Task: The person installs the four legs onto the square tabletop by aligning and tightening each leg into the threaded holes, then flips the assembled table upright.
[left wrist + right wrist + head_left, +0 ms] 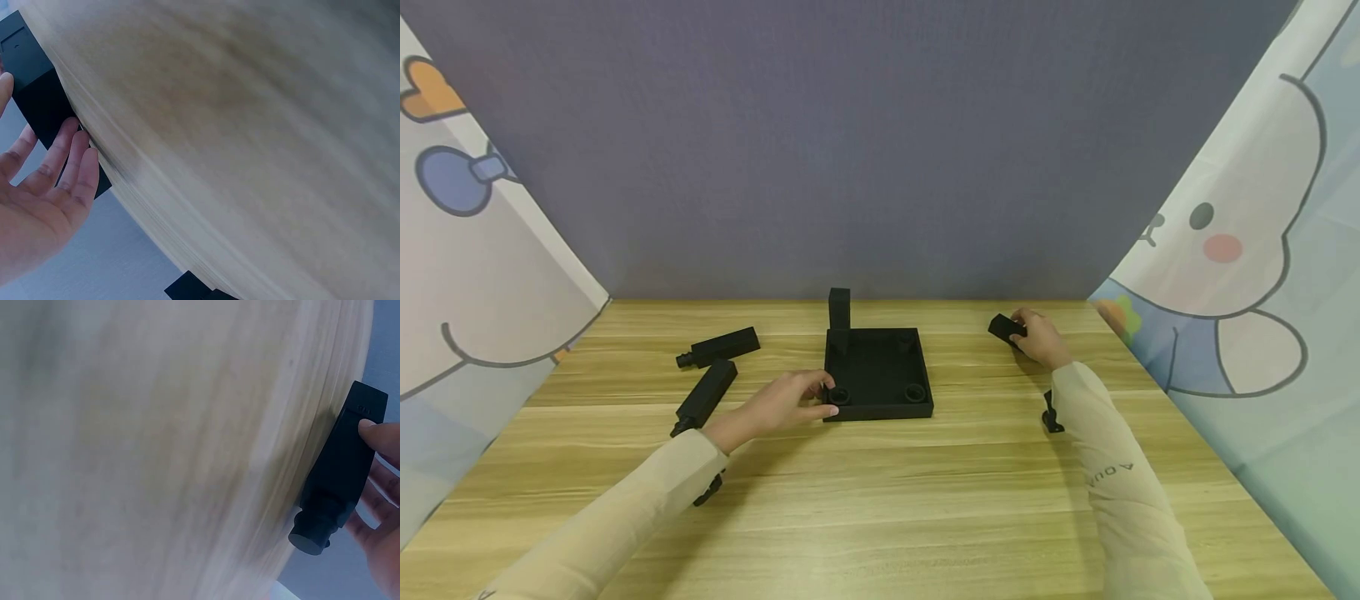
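A black square tray (880,367) with round sockets in its corners lies on the table, one black square post (839,308) standing upright at its far left corner. My left hand (786,400) holds the tray's near left corner, thumb at the front wall and fingers at the left side. In the left wrist view, the fingers (53,165) lie against the tray's dark wall (44,106). Off to the right, my right hand (1039,335) grips another black post (1006,329) between thumb and fingers. The right wrist view shows its round stepped end (310,531) pointing away from the hand.
Two more black posts with round ends, a far one (726,346) and a nearer one (706,393), lie left of the tray. A small black piece (1051,414) sits beside the right sleeve, another dark piece (709,488) by the left sleeve. A grey panel (850,150) rises behind the table.
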